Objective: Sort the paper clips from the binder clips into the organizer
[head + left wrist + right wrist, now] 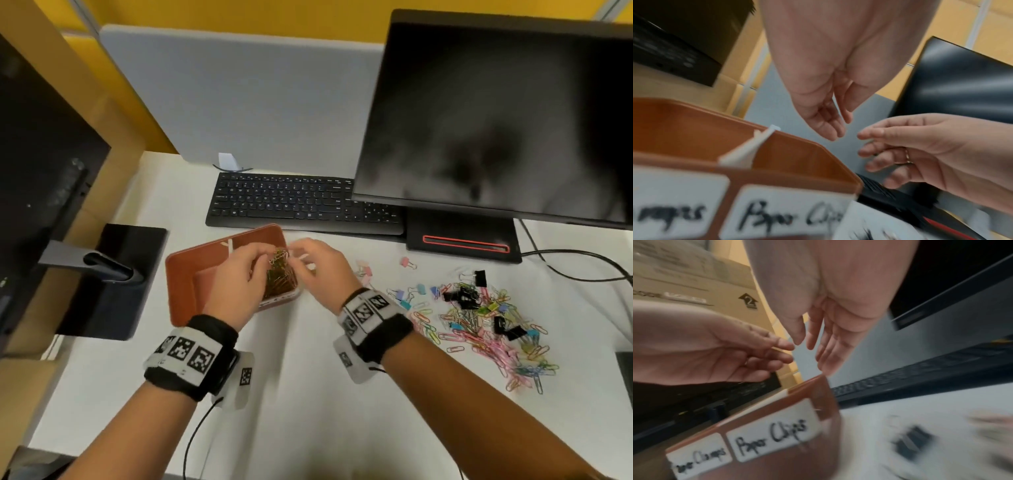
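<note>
Hands [274,267] above organizer [181,274]

Bare desk [301,394] lies open along your near edge; keyboard [291,202] and monitor [496,116] block the far edge, clip pile [479,322] crowds the right.

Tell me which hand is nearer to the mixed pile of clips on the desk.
Right. The right hand hovers at the organizer's right edge, on the side toward the clip pile. The left hand is over the organizer, farther away.
</note>
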`<state>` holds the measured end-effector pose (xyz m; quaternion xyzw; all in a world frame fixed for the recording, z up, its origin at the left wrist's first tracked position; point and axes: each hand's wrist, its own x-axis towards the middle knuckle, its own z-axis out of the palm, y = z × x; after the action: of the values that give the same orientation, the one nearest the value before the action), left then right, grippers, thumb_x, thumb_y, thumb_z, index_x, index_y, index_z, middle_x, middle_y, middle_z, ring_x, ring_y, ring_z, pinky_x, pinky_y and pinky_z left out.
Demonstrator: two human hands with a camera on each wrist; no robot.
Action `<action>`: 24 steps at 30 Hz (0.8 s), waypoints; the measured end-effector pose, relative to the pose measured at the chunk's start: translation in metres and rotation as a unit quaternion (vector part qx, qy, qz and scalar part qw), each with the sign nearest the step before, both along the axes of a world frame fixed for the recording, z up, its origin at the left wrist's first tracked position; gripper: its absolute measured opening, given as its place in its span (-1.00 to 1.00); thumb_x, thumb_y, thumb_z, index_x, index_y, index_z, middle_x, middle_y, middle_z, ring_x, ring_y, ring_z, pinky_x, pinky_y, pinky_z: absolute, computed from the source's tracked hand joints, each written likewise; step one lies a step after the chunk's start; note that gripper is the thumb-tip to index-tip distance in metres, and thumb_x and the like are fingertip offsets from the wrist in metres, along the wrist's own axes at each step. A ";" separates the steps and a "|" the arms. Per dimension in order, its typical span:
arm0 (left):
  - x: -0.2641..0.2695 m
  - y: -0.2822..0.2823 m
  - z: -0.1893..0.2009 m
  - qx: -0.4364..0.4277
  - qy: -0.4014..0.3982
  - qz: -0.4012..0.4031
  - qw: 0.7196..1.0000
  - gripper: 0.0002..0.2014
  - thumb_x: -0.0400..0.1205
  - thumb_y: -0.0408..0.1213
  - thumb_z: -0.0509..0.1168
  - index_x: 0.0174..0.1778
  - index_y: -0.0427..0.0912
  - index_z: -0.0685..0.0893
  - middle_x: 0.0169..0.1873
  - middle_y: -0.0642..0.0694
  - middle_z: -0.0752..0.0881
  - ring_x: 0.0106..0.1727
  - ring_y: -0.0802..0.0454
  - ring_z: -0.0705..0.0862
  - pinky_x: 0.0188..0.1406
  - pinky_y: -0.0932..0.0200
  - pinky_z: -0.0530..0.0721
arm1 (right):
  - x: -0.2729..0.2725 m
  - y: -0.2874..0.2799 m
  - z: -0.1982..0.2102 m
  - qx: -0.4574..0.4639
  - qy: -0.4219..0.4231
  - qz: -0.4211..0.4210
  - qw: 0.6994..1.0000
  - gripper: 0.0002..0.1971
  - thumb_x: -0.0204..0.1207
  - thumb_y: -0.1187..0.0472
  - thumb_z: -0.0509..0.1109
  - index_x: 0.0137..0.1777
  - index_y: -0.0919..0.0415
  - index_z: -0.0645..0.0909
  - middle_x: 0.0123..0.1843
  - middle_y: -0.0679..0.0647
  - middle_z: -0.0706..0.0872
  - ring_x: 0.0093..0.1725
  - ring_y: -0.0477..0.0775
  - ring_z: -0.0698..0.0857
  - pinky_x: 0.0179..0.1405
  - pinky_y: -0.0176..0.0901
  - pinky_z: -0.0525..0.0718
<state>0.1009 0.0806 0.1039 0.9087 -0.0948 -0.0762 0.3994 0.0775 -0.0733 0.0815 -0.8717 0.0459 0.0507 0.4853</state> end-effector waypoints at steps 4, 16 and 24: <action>-0.027 -0.042 -0.026 -0.008 0.032 -0.133 0.991 -0.82 0.64 -0.30 0.21 0.10 -0.05 0.65 0.02 0.07 0.66 -0.06 0.18 0.64 -0.03 0.47 0.58 | -0.059 -0.086 -0.022 -0.073 0.067 -0.086 0.991 -0.80 0.53 0.12 0.37 0.14 0.07 0.63 0.00 -0.10 0.62 -0.23 -0.25 0.59 -0.03 -0.24 0.67; -0.093 -0.157 -0.103 0.068 0.123 -0.360 0.922 -0.56 0.48 -0.20 0.41 0.30 0.00 0.54 0.18 -0.04 0.53 0.21 0.07 0.49 0.28 0.17 0.48 | -0.163 -0.185 -0.083 -0.180 0.186 -0.025 0.966 -0.53 0.37 0.26 0.46 0.30 0.06 0.56 0.34 0.08 0.53 0.38 0.08 0.44 0.48 0.03 0.43; -0.099 -0.171 -0.116 0.075 0.098 -0.302 0.945 -0.72 0.41 -0.40 0.45 0.03 -0.19 0.70 0.00 -0.06 0.50 -0.02 0.07 0.55 0.12 0.33 0.53 | -0.161 -0.187 -0.087 -0.145 0.155 -0.028 0.977 -0.86 0.47 0.26 0.43 0.00 0.23 0.72 0.04 0.16 0.68 0.15 0.15 0.58 0.20 -0.04 0.54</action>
<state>0.0023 -0.0902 -0.0120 0.8527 -0.3193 -0.2892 0.2954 -0.0837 -0.2602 -0.0054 -0.9125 0.1521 0.1646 0.3422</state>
